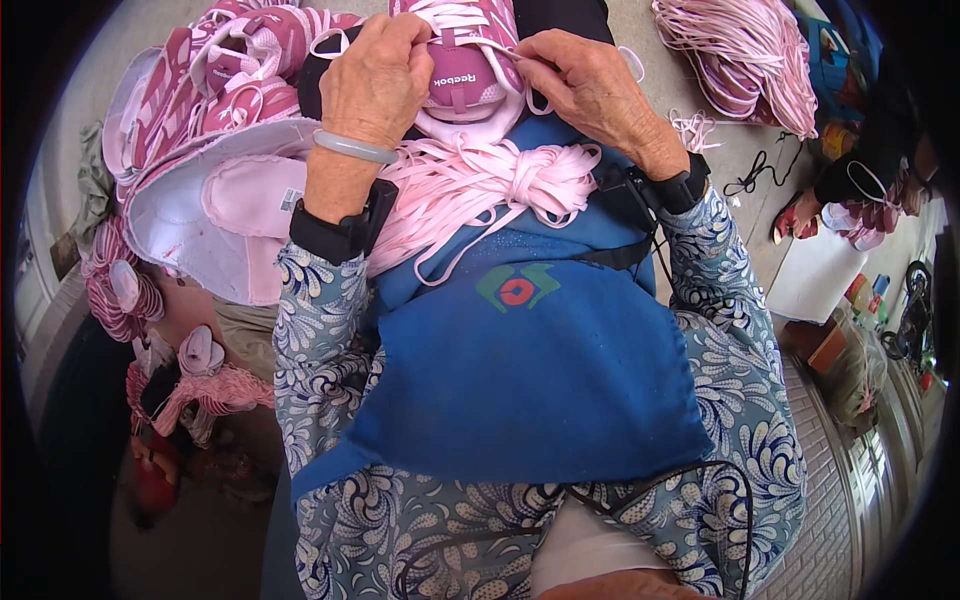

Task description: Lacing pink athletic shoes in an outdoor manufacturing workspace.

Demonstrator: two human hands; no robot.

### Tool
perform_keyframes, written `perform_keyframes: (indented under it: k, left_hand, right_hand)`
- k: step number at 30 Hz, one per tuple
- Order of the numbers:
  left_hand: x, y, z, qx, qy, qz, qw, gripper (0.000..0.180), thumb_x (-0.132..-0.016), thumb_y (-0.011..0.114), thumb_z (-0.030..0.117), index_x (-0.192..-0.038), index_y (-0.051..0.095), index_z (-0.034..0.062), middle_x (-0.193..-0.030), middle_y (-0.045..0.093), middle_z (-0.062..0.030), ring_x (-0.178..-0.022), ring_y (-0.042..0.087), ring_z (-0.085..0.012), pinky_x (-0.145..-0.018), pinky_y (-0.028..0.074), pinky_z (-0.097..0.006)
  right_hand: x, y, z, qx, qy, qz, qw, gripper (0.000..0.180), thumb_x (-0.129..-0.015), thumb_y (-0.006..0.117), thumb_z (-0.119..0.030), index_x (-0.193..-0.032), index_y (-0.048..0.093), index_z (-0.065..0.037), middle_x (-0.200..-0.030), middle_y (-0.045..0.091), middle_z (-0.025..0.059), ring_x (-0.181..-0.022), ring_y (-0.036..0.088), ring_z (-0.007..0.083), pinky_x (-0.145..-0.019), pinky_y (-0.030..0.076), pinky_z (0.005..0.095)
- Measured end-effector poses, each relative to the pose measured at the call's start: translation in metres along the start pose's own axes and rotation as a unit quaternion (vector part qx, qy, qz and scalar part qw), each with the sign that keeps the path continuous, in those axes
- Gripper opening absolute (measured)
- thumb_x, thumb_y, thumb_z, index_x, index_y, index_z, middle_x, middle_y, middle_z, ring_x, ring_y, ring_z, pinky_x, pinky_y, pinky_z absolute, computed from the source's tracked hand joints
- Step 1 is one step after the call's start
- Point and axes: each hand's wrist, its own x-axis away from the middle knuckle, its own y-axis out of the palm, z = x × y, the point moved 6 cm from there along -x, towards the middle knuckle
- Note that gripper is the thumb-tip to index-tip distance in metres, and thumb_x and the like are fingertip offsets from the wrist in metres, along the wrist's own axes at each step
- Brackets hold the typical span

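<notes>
A pink and white sneaker (462, 72) rests on my lap above a blue apron (520, 360). My left hand (375, 85) grips its left side and pinches a pale pink lace near the eyelets. On the shoe's right side, my right hand (592, 85) pinches the same lace (520, 55). A tied bundle of pale pink laces (490, 185) lies across my lap just below both wrists. A pale bangle and a black band sit on my left wrist; a black band circles the right.
A pile of pink sneakers and white insoles (215, 120) lies at my left. More pink shoes (120, 290) lie lower left. A large bundle of pink laces (745, 55) sits upper right. Another person (875, 190) sits at the far right near boxes.
</notes>
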Motion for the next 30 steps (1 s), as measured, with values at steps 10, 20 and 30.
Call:
perform_keyframes:
  k: [10, 20, 30]
  left_hand:
    - [-0.003, 0.000, -0.011, 0.082, -0.110, -0.103, 0.985, 0.013, -0.073, 0.060, 0.014, -0.084, 0.060, 0.0090, -0.078, 0.057, -0.0085, -0.068, 0.059, -0.0262, -0.065, 0.048, -0.035]
    - [-0.014, 0.004, -0.011, -0.035, -0.041, -0.200, 0.978, 0.017, -0.073, 0.061, 0.021, -0.084, 0.062, 0.0083, -0.081, 0.058, -0.0104, -0.076, 0.060, -0.0293, -0.069, 0.049, -0.039]
    - [-0.017, 0.011, -0.007, 0.018, 0.005, -0.165, 0.986, 0.014, -0.071, 0.062, 0.014, -0.080, 0.058, 0.0025, -0.074, 0.049, -0.0096, -0.068, 0.051, -0.0231, -0.066, 0.044, -0.033]
  right_hand:
    - [-0.007, 0.007, 0.018, -0.157, 0.119, -0.047, 0.979, 0.028, -0.092, 0.052, -0.027, -0.094, 0.063, -0.002, -0.070, 0.060, 0.0028, -0.061, 0.055, 0.0086, -0.056, 0.046, 0.0228]
    - [-0.015, 0.018, 0.015, -0.228, 0.157, -0.084, 0.957, 0.024, -0.087, 0.061, -0.026, -0.088, 0.063, -0.002, -0.060, 0.054, -0.0007, -0.050, 0.049, 0.0047, -0.047, 0.040, 0.0189]
    - [-0.023, 0.021, -0.003, -0.232, 0.170, -0.163, 0.944, 0.024, -0.090, 0.054, -0.021, -0.097, 0.062, 0.000, -0.063, 0.056, 0.0030, -0.052, 0.051, 0.0091, -0.046, 0.041, 0.0236]
